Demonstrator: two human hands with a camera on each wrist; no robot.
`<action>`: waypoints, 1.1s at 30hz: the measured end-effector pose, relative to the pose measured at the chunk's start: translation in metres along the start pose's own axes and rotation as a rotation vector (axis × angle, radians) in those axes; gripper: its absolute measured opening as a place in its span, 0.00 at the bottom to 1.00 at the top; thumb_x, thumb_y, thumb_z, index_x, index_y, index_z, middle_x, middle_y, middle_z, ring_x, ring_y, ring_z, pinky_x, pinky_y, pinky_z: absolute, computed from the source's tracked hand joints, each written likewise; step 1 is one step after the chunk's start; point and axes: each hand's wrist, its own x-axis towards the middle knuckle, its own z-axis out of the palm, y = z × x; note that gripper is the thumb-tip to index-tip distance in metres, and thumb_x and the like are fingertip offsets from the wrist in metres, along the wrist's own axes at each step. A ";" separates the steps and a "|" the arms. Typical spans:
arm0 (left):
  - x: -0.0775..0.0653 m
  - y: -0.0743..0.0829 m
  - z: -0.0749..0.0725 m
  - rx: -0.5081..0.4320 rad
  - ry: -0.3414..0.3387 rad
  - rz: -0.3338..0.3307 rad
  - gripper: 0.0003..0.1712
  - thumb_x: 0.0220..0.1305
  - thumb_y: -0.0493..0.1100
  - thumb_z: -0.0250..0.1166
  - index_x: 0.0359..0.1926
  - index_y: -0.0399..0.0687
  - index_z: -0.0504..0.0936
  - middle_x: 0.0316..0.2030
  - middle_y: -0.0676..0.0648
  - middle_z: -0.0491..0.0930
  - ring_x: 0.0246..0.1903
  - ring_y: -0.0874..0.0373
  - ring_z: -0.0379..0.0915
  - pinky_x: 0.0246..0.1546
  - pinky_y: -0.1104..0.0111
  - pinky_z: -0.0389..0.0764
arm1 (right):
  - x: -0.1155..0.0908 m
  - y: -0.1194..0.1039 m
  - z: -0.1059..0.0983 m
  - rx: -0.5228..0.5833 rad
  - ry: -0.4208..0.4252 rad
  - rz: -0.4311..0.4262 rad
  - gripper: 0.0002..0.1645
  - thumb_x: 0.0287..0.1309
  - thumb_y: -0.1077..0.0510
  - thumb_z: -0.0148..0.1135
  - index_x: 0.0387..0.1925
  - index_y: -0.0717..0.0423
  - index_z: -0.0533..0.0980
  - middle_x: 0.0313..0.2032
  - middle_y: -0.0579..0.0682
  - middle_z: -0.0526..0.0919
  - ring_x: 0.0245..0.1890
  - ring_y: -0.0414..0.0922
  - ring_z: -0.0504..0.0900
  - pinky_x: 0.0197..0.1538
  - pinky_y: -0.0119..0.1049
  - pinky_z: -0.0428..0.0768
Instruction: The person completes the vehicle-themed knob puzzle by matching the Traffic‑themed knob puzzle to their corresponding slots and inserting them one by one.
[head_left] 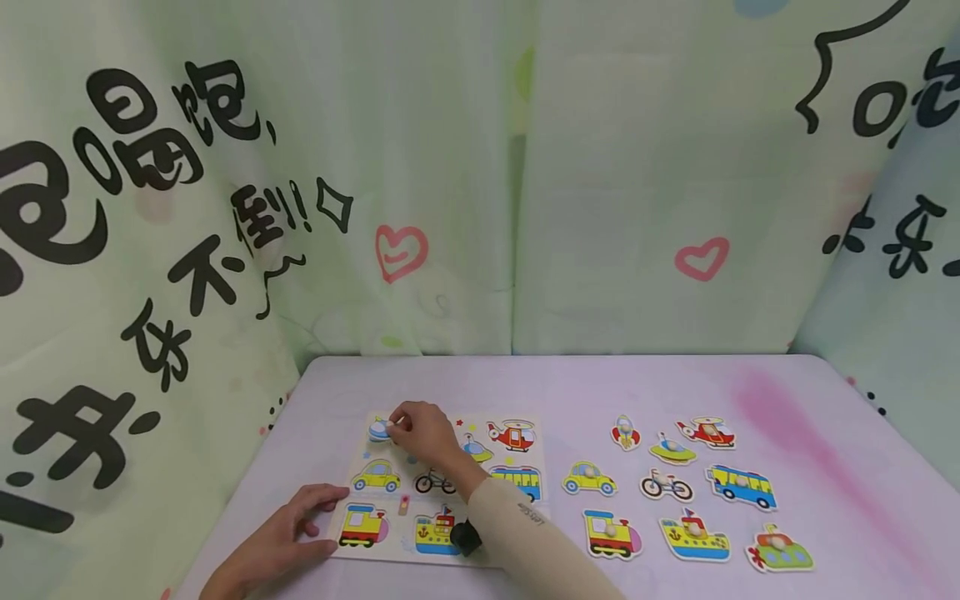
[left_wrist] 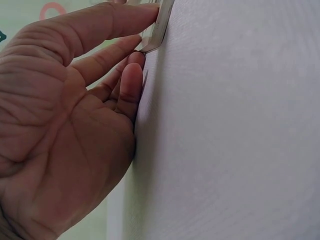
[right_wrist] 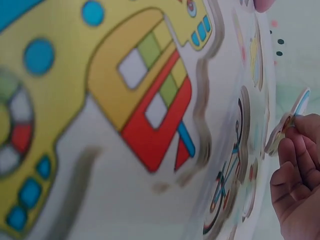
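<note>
My right hand (head_left: pixel 423 433) pinches a small blue-and-white puzzle piece (head_left: pixel 379 429) between thumb and fingertips over the top left corner of the puzzle board (head_left: pixel 405 546). In the right wrist view, that piece is tilted up from the board's surface, its picture mostly turned away. The board bears printed vehicles: a yellow car (head_left: pixel 376 476), a train (head_left: pixel 363 525), a ship, a bicycle, a bus and a helicopter (head_left: pixel 513 435). My left hand (head_left: pixel 281 533) rests on the table, thumb and fingertips touching the board's left edge. The right forearm covers the board's lower right part.
Loose knobbed pieces lie right of the board: a rocket (head_left: pixel 625 433), helicopter (head_left: pixel 707 432), flying saucer (head_left: pixel 672 450), car (head_left: pixel 589 479), bicycle (head_left: pixel 667 485), bus (head_left: pixel 742 487), train (head_left: pixel 612 534), ship (head_left: pixel 694 536) and submarine (head_left: pixel 780 550). Printed curtains (head_left: pixel 600 208) enclose the table (head_left: pixel 847 533).
</note>
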 end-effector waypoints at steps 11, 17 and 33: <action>0.002 -0.001 0.002 0.008 0.012 -0.051 0.40 0.58 0.43 0.76 0.70 0.45 0.72 0.68 0.35 0.64 0.45 0.57 0.69 0.43 0.74 0.74 | 0.006 -0.003 0.009 -0.053 0.007 0.039 0.10 0.69 0.53 0.65 0.47 0.54 0.83 0.28 0.42 0.77 0.28 0.37 0.71 0.32 0.29 0.69; 0.002 -0.002 0.003 -0.005 0.009 -0.034 0.40 0.58 0.44 0.77 0.69 0.44 0.72 0.68 0.34 0.64 0.47 0.57 0.68 0.44 0.74 0.74 | 0.009 -0.001 0.016 -0.094 0.019 0.037 0.09 0.68 0.54 0.65 0.45 0.53 0.83 0.27 0.41 0.78 0.28 0.37 0.71 0.34 0.29 0.70; 0.001 -0.002 0.002 -0.001 0.020 -0.034 0.39 0.57 0.42 0.76 0.69 0.45 0.73 0.67 0.36 0.64 0.45 0.56 0.68 0.43 0.73 0.74 | 0.013 -0.002 0.020 -0.156 0.019 0.077 0.08 0.68 0.55 0.65 0.42 0.54 0.84 0.31 0.44 0.82 0.32 0.40 0.75 0.41 0.34 0.75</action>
